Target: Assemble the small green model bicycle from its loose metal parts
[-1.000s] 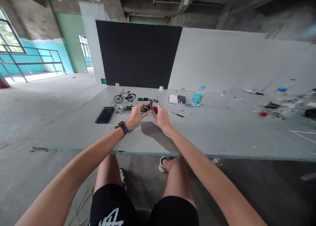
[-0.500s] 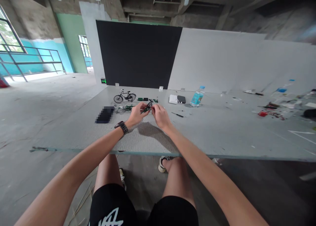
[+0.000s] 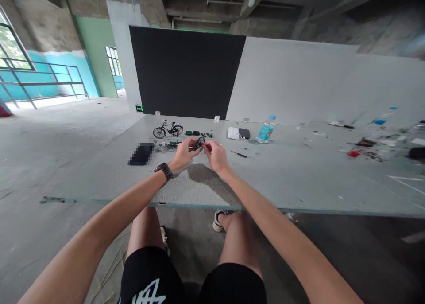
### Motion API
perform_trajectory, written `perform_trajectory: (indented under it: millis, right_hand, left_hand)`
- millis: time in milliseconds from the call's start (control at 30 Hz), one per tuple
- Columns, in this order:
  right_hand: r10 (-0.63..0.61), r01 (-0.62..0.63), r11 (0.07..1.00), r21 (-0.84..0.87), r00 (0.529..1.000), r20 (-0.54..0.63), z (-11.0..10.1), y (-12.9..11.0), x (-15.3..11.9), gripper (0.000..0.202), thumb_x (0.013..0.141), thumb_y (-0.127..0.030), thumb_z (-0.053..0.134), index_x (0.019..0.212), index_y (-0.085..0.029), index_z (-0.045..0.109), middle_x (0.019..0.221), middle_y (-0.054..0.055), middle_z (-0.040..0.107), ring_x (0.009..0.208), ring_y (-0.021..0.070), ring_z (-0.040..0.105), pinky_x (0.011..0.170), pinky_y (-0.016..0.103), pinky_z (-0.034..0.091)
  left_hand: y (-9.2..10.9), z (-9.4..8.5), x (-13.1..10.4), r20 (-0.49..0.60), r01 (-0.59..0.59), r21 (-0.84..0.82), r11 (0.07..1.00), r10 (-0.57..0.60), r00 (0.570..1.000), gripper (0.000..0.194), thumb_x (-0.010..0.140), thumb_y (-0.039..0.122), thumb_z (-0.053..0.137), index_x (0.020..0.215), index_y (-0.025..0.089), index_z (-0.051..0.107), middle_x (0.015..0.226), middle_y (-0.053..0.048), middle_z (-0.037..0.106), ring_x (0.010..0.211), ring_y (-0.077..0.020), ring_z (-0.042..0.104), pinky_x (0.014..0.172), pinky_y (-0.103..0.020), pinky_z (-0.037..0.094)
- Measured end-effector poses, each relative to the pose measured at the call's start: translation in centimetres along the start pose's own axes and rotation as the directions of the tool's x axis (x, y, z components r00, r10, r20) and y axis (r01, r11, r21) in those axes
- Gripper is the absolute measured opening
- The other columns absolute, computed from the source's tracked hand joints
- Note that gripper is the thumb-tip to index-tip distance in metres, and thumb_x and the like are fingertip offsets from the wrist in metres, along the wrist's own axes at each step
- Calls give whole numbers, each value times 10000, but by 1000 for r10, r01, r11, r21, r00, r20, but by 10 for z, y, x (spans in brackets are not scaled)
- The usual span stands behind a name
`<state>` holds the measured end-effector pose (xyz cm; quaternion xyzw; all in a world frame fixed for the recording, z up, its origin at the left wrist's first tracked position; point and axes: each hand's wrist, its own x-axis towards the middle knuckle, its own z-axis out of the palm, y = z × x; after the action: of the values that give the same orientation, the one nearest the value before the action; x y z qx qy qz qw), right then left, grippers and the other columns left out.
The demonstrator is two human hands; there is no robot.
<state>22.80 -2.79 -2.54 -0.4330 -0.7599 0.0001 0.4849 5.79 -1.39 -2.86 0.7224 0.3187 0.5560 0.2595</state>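
Just above the table, my left hand (image 3: 183, 154) pinches a small green model bicycle part with a black spoked wheel (image 3: 199, 142) standing up from it. From the other side, the closed fingertips of my right hand (image 3: 217, 156) meet the wheel's edge; whether they hold a tiny piece is hidden. Left of my hands lies a green and silver model part (image 3: 168, 143). Behind it stands a black model bicycle (image 3: 168, 129). Small green and black pieces (image 3: 192, 133) are lined up beyond my fingers. To the right lies a thin dark screwdriver (image 3: 239, 154).
A pixelated dark flat object (image 3: 141, 154) lies at the left. Behind on the right are a white case (image 3: 233, 133), a dark case (image 3: 244, 134) and a water bottle (image 3: 265, 130). Clutter with a red item (image 3: 353, 153) sits far right. The table's front edge (image 3: 206, 205) runs above my knees.
The black wheel between my hands has turned and now shows more of its face. My right fingers have shifted slightly; both hands stay in about the same place.
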Motion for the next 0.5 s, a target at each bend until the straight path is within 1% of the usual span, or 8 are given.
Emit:
perform_trajectory:
  millis: [100, 200, 267, 367, 433, 500]
  right_hand:
    - [21, -17, 994, 104, 999, -33, 2, 1, 1, 196, 960, -323, 528, 955, -197, 679, 934, 88, 727, 827, 214, 670, 761, 347, 527]
    - [78, -69, 981, 182, 996, -43, 1, 1, 2, 170, 918, -341, 596, 972, -203, 680, 849, 64, 735, 774, 209, 685, 754, 347, 540]
    - [129, -116, 962, 247, 991, -37, -1, 1, 3, 184, 881, -365, 649, 968, -204, 671, 813, 57, 735, 763, 213, 693, 751, 352, 547]
    - [202, -188, 923, 337, 979, -7, -3, 3, 3, 258, 829, -415, 715, 960, -203, 649, 801, 57, 738, 755, 219, 699, 744, 357, 551]
    - [230, -217, 912, 347, 973, 4, -4, 5, 3, 321, 811, -448, 742, 989, -203, 634, 795, 52, 737, 738, 217, 694, 741, 357, 547]
    - [225, -211, 931, 299, 974, -10, -7, 7, 4, 398, 813, -483, 748, 1073, -211, 620, 807, 44, 733, 720, 212, 676, 746, 361, 541]
  left_hand:
    - [-1, 0, 0, 5, 1, 7, 1000, -1, 1000, 192, 810, 194, 712, 977, 172, 619, 990, -81, 725, 917, -181, 684, 835, -306, 532]
    - [1, 0, -1, 6, 0, 13, 1000, 0, 1000, 191, 810, 202, 713, 983, 175, 636, 985, -81, 731, 910, -187, 687, 833, -313, 536]
    - [3, -1, -2, 12, -13, 4, 1000, 13, 1000, 203, 813, 208, 713, 1006, 178, 655, 1006, -87, 739, 934, -199, 695, 857, -329, 540]
    - [7, 0, -2, 11, -20, 0, 1000, 20, 1000, 213, 812, 215, 722, 1020, 182, 690, 1031, -95, 751, 971, -220, 704, 898, -357, 544]
    - [9, -1, -2, 3, -10, -3, 1000, 10, 1000, 209, 810, 230, 733, 1013, 185, 709, 1039, -97, 757, 983, -233, 707, 915, -374, 547]
    - [10, -1, -2, 1, 1, -10, 1000, -1, 1000, 215, 809, 250, 746, 1014, 189, 721, 1055, -101, 759, 1006, -248, 707, 933, -390, 547]
